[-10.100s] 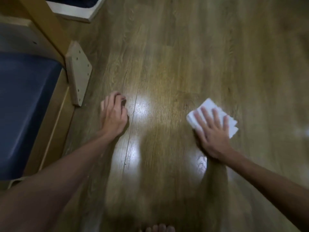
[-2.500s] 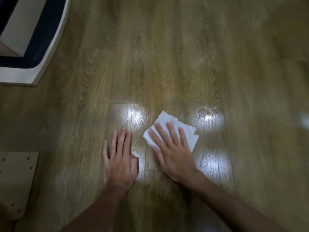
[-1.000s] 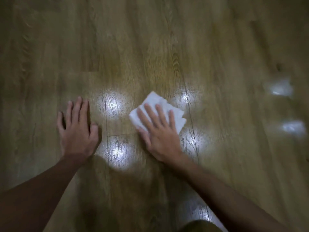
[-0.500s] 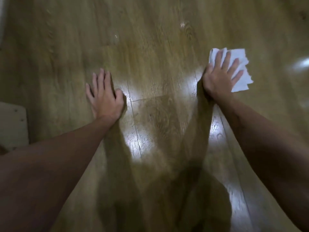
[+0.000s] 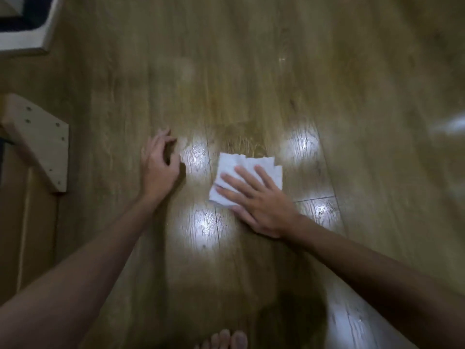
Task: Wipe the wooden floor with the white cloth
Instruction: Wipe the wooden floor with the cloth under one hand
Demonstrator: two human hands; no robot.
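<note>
The cloth [image 5: 247, 176], a folded white sheet with ragged far edges, lay flat on the floor [image 5: 251, 71] under the fingers of the right hand [image 5: 259, 205]. That hand was spread, fingers straight and splayed across the near half of the cloth, pressing it down, apparently so palm pressure would carry it over the boards as one pad. The cloth's long axis ran roughly crosswise to the planks, its torn edge pointing away from the person, one corner tipped toward the left hand.

The left hand [image 5: 157, 167] sat just beside the cloth, apart from it, fingers loosely curled and holding nothing; it seemed planted on the floor as a brace for the crouch. Bright glare patches flanked both hands. Well left of the left hand stood a pale wooden bracket [image 5: 42, 144] with screw holes. Toes [image 5: 224, 340] showed nearest the person, between the forearms. Motion blur smeared the floor beyond the right hand.
</note>
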